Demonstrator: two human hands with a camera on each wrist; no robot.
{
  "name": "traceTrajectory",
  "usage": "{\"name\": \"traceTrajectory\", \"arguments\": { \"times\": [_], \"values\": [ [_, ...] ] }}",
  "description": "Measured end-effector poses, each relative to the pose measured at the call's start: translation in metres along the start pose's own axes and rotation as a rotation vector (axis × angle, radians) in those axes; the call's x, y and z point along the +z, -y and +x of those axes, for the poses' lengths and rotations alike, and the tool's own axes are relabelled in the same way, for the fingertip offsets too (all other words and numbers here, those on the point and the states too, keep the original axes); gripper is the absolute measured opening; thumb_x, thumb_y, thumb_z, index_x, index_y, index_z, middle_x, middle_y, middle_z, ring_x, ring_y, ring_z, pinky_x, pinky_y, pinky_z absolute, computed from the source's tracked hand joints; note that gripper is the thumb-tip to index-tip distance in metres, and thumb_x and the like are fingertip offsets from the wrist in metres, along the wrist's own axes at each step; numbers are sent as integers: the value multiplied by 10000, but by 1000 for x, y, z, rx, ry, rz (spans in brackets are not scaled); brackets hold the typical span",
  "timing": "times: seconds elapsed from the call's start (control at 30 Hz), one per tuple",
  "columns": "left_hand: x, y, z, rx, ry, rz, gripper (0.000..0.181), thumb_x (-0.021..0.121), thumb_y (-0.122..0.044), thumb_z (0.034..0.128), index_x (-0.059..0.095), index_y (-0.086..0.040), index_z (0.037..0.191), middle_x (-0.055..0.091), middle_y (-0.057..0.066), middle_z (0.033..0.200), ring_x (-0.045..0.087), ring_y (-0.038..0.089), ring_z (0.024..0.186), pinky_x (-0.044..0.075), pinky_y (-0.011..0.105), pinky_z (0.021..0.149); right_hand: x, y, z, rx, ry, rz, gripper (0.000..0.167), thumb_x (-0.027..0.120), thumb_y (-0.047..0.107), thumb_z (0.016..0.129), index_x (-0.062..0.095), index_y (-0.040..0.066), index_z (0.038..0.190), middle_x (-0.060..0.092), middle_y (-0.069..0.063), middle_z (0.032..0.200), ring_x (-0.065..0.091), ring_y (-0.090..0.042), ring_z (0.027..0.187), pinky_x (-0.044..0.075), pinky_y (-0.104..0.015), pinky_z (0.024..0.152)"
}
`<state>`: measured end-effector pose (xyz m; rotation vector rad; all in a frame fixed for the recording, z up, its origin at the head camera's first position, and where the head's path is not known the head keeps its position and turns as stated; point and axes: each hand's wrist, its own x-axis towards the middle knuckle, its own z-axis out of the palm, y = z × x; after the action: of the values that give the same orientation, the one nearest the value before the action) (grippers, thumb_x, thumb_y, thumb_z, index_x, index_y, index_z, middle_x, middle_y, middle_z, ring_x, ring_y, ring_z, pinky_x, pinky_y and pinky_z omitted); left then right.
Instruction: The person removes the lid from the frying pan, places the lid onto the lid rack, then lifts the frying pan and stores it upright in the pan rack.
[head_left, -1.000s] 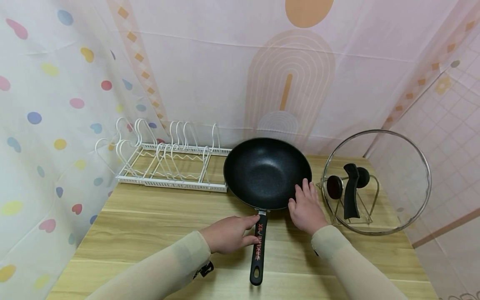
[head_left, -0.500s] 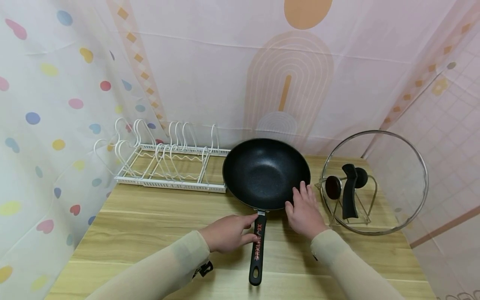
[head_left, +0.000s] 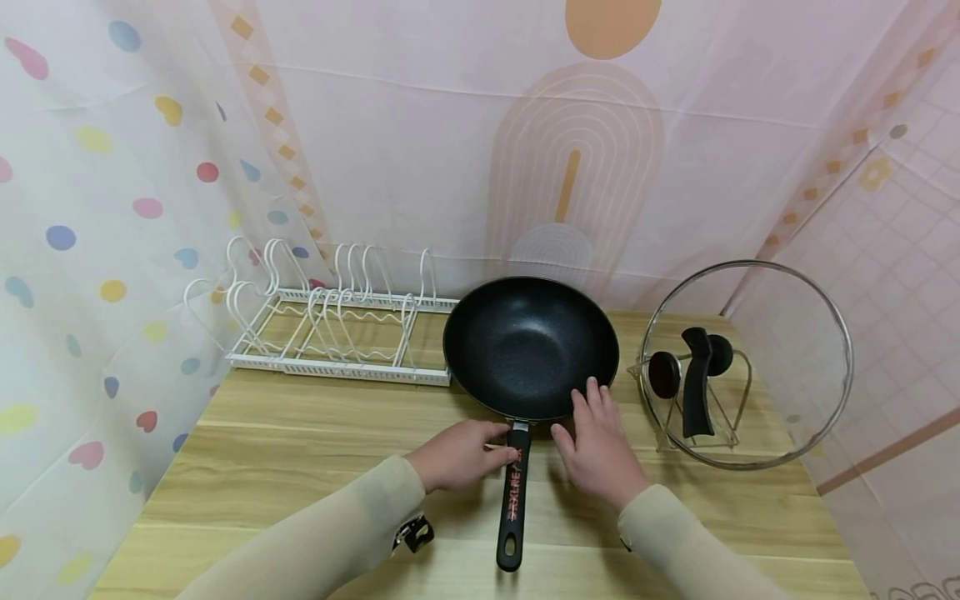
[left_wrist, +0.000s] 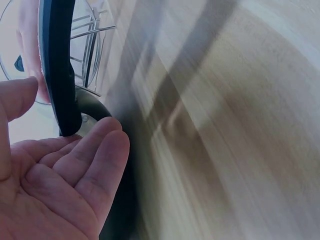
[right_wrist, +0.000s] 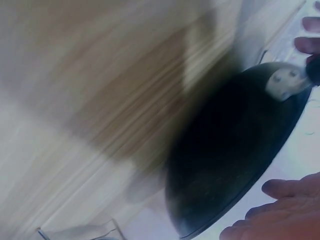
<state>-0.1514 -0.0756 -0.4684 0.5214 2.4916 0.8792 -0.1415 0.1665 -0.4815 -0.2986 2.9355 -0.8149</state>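
We see a smooth, wood-grained bench (head_left: 300,433); a dark pan (head_left: 531,346) with a satin sheen, its plastic-looking handle (head_left: 512,525) towards the near edge; far right, a clear glass lid (head_left: 783,358), metal-rimmed.

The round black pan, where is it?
In the head view, the pan is near the middle, between the white wire rack on its left and clear glass lid on its right.

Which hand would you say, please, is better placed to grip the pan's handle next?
Probably the left hand: in the head view it overlaps the handle, close to the pan. The right hand is at the pan's near right edge, apart from the handle.
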Motion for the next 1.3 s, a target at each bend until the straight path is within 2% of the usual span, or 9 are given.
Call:
{"name": "traceTrajectory", "arguments": {
  "times": [0.1, 0.2, 0.37, 0.57, 0.87, 1.07, 1.2, 1.3],
  "values": [
    [2, 2, 5, -11, 6, -65, 588, 600, -450, 1061, 590, -40, 1483, 733, 89, 1320, 694, 186, 1106, 542, 486, 1046, 0, 7, -9, 5, 7, 28, 711, 522, 372, 1101, 312, -79, 1609, 48, -279, 1746, 38, -482, 1624, 95, -630, 1308],
    [4, 3, 9, -16, 7, -107, 512, 601, -424, 1064, 645, -56, 1417, 760, 25, 1184, 665, 123, 948, 560, 426, 933, 3, 14, -17, 19, 17, 44, 733, 536, 391, 1095, 307, -76, 1612, 56, -283, 1744, 59, -484, 1620, 134, -628, 1300],
    [6, 4, 14, -17, 5, -140, 380, 609, -436, 1057, 724, -109, 1214, 706, -29, 962, 617, 129, 807, 524, 354, 781, 9, 23, -29, 49, 20, 77, 769, 557, 419, 1084, 297, -72, 1617, 98, -290, 1737, 131, -494, 1606, 219, -643, 1271],
    [9, 6, 19, -19, 14, -232, 284, 614, -404, 1059, 700, -149, 965, 609, -25, 782, 577, 141, 696, 514, 317, 662, 13, 32, -37, 90, 50, 151, 780, 544, 454, 1084, 318, -81, 1604, 238, -303, 1702, 289, -472, 1568, 299, -630, 1248],
    [15, 6, 26, -46, 7, -366, 293, 616, -361, 1064, 679, -112, 924, 639, -16, 835, 634, 220, 808, 511, 289, 691, 17, 39, -43, 148, 169, 253, 769, 508, 514, 1082, 408, -85, 1554, 567, -310, 1487, 579, -460, 1363, 444, -628, 1138],
    [19, 9, 30, -56, 12, -429, 271, 603, -314, 1075, 663, -87, 941, 633, -10, 871, 624, 151, 832, 537, 282, 754, 21, 41, -44, 130, 245, 314, 775, 512, 560, 1066, 484, -89, 1488, 715, -227, 1308, 693, -380, 1211, 526, -597, 1038],
    [20, 9, 31, -59, 22, -466, 277, 591, -315, 1079, 662, -78, 954, 632, -7, 867, 605, 130, 811, 536, 299, 772, 24, 41, -45, 98, 289, 383, 691, 518, 528, 1074, 540, -66, 1426, 764, -155, 1187, 722, -263, 1038, 585, -492, 875],
    [20, 9, 32, -71, 32, -496, 289, 586, -330, 1080, 676, -74, 983, 658, -3, 884, 616, 130, 815, 541, 304, 780, 26, 41, -45, 78, 314, 451, 593, 526, 490, 1081, 581, -19, 1381, 771, -98, 1080, 676, -188, 865, 542, -377, 714]
  ]
}}
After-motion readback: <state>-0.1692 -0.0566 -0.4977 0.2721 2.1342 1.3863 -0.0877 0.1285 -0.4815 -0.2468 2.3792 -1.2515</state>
